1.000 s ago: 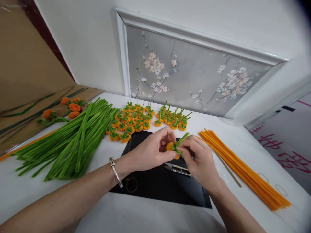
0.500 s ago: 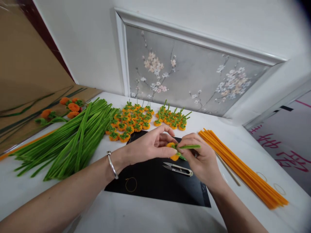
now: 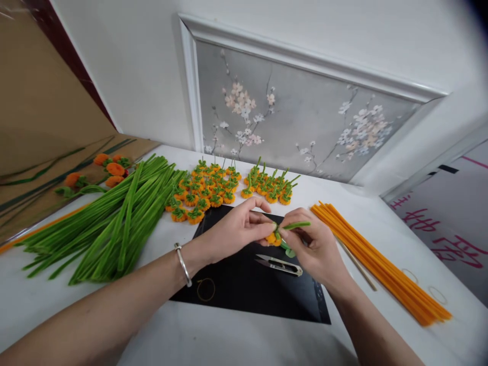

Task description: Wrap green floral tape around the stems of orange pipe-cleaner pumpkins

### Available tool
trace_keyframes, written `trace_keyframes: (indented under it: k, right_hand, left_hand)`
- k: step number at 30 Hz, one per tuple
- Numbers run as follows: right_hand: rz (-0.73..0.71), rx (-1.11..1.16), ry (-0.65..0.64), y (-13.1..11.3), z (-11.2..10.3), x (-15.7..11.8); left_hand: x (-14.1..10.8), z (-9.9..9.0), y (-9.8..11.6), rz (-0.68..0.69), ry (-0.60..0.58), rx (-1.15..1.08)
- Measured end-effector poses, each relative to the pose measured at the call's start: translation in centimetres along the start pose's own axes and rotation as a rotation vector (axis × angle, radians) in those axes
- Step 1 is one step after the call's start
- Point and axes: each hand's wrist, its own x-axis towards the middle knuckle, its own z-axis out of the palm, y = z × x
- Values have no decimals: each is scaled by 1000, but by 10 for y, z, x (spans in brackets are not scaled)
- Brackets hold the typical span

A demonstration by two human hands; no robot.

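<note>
Our hands are close together over the black mat (image 3: 244,295), both clamped on one piece. The left hand (image 3: 240,229) pinches a small pumpkin (image 3: 272,239) by its orange side, and the right hand (image 3: 310,241) grips the green strip (image 3: 299,224) at its top, its loose end pointing right; presumably one hand steadies while the other works the strip. The snips (image 3: 279,265) lie on the mat just nearer to us, probably for a quick pick-up. A round green thing beneath our right hand is partly hidden.

Beyond the mat, the far counter (image 3: 213,335) carries finished-looking pumpkins in two groups: the left group (image 3: 206,193) has curled green tops, the right group (image 3: 272,194) straight green stalks, perhaps sorted by stage. We have green pipe cleaners (image 3: 125,223) heaped left and orange pipe cleaners (image 3: 381,264) laid right, perhaps so the colours stay unmixed.

On the far-right panel (image 3: 473,203) we see pinkish-red handwritten characters, tilted and cut off, which we cannot read surely; we find no brand on the snips
</note>
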Motion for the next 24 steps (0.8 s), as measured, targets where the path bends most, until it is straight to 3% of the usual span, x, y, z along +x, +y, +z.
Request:
trace_keyframes:
  k: [3, 6, 12, 18, 24]
  right_hand:
    - [-7, 27, -24, 3, 0, 1]
    - [38, 4, -13, 5, 3, 0]
    - [163, -56, 66, 11, 10, -5]
    - [183, -65, 68, 13, 10, -6]
    - [141, -46, 55, 11, 5, -3]
  left_hand:
    - [2, -3, -4, -160, -46, -183]
    - [4, -2, -8, -206, -52, -227]
    - [2, 4, -15, 103, 38, 127]
    - [-1, 9, -17, 305, 92, 440]
    - [1, 7, -15, 304, 93, 421]
